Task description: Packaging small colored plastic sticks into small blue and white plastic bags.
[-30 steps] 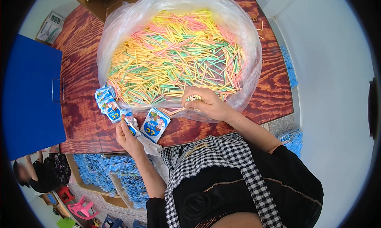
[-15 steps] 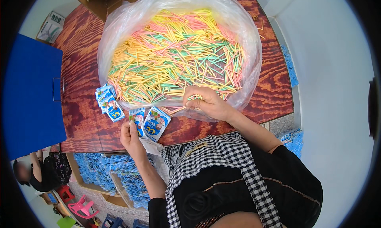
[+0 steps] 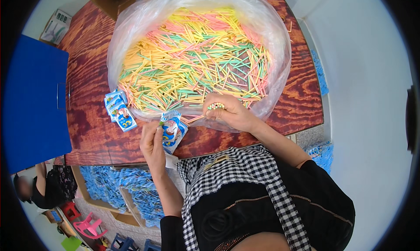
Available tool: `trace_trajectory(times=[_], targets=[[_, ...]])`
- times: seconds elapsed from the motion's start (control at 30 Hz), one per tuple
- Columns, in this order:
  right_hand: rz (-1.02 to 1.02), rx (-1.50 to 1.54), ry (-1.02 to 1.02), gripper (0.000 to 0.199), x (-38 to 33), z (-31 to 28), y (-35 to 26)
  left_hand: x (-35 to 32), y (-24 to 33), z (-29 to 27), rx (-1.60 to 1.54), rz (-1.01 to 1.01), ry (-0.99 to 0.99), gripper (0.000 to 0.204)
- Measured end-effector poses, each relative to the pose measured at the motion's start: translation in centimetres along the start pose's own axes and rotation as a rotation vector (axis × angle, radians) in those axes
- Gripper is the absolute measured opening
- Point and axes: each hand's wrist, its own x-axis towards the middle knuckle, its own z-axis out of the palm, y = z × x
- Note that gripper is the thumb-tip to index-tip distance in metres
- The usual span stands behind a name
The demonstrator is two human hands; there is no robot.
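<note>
- Stick bundle (image 3: pixel 215 106) of mixed colours: held in my closed right fist (image 3: pixel 232 114), ends facing up, at the near rim of the clear plastic bag (image 3: pixel 278 98).
- My left hand (image 3: pixel 152 139) seems to pinch 1 blue-and-white packet (image 3: pixel 169 126) by its edge, at my fist's 8 o'clock, overlapping another packet (image 3: pixel 180 137). I cannot tell whether its mouth is open.
- Loose sticks (image 3: pixel 192 63) spread inside the bag, at my fist's 11 o'clock; a packet stack (image 3: pixel 122 115) lies at my left hand's 10 o'clock.
- Should my fist slacken, sticks could slide from the bundle; squeezed too hard, some might snap.
- With so narrow a pinch, the packet could slip, or drag its neighbour where the 2 overlap.
- Slack plastic by my fist could snag my wrist.
</note>
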Motion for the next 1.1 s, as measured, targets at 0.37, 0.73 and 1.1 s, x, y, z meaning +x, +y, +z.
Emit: trace_trajectory(times=[0.37,0.73,1.1], targets=[[-0.003,0.034,-0.02,0.006,0.1,0.1,-0.1,0.0,-0.4,0.1,-0.018,-0.054,0.02,0.012],[-0.006,0.025,-0.012,0.006,0.0,0.3,0.0,-0.3,-1.1,0.3,-0.111,-0.149,0.103,0.01],[-0.024,0.025,-0.015,0.006,-0.1,0.4,0.1,-0.4,-1.5,0.2,-0.247,-0.168,0.099,0.008]])
